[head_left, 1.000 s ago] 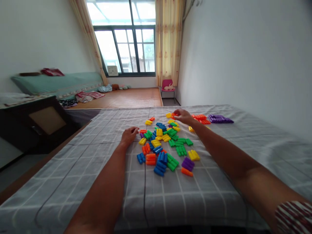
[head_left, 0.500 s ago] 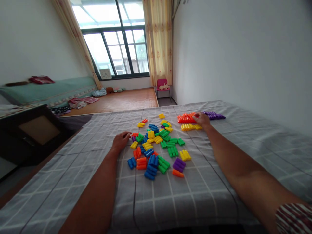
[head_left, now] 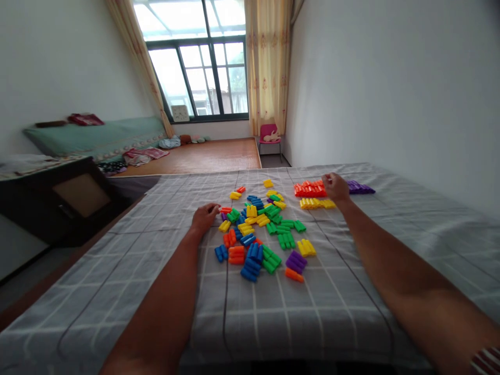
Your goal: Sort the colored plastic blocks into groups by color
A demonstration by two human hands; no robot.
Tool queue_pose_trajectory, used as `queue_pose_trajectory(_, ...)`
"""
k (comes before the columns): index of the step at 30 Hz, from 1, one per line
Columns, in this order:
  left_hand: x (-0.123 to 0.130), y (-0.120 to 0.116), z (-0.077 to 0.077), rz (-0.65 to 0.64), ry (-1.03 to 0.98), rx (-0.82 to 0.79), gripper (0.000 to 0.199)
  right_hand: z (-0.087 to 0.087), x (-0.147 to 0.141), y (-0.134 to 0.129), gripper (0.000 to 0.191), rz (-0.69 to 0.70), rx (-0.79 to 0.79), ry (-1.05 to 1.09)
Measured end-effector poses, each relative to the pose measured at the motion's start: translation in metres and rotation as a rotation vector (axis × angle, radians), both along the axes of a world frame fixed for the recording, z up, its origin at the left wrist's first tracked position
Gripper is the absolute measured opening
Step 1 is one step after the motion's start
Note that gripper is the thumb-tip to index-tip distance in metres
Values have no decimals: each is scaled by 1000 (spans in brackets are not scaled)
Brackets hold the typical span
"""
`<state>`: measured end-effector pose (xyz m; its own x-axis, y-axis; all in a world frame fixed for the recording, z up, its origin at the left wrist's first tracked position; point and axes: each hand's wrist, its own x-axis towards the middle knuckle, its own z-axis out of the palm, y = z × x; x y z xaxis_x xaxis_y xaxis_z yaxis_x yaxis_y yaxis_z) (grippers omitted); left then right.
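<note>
My left hand [head_left: 206, 217] rests on the cloth with its fingers curled together. Its fingertips are at the end of an orange plastic piece [head_left: 225, 210] on the left edge of a loose pile; whether they grip it is unclear. The pile holds small ribbed pieces, among them green [head_left: 286, 240], blue [head_left: 255, 252], yellow [head_left: 306, 248] and purple [head_left: 296, 262] ones. My right hand [head_left: 336, 187] is closed just above the right end of a row of orange pieces [head_left: 309, 188]. Anything inside its fingers is hidden. A yellow row [head_left: 317, 203] lies nearer me, and a purple row [head_left: 361, 187] extends beyond my right hand.
A grey checked cloth [head_left: 332, 312] covers the surface under the pieces. Left stands a dark cabinet [head_left: 74, 198]. Farther back are a low wooden platform [head_left: 219, 155] with cloths on it, a pink chair [head_left: 269, 130] and a window. A white wall runs along the right.
My right hand has lifted slightly off the orange row, and its fingers have curled in. My left hand stays by the same orange piece. The whole view has shifted a little.
</note>
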<state>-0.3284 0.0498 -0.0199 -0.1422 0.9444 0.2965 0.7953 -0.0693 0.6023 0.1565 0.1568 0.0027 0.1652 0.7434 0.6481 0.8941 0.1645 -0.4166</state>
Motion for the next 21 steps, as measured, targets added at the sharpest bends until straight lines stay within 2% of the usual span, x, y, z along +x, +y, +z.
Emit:
queue_pose_trajectory(2,0,1,-2,7,-37,27,39,15,-31,-12,32,143,19,-1)
queue_pose_trajectory(4,0,3,-3,19,-62,50,39,27,-75,-28,29,365,-20,-36)
queue_pose_trajectory(7,-2,5,-5,40,-87,67,38,35,-153,-53,24,730,-132,-199)
queue_pose_trajectory(9,-3,6,-7,54,-105,70,37,35,-204,-62,23,855,-176,-322)
queue_pose_trajectory(12,-5,6,-9,53,-130,72,36,32,-268,-62,26,875,-271,-456)
queue_pose_trajectory(15,-6,6,-10,51,-131,56,34,28,-311,-53,28,773,-424,-546)
queue_pose_trajectory(18,-5,6,-9,47,-116,46,31,24,-332,-47,25,709,-540,-598)
queue_pose_trajectory(21,-4,5,-8,41,-107,39,31,24,-332,-48,21,784,-484,-505)
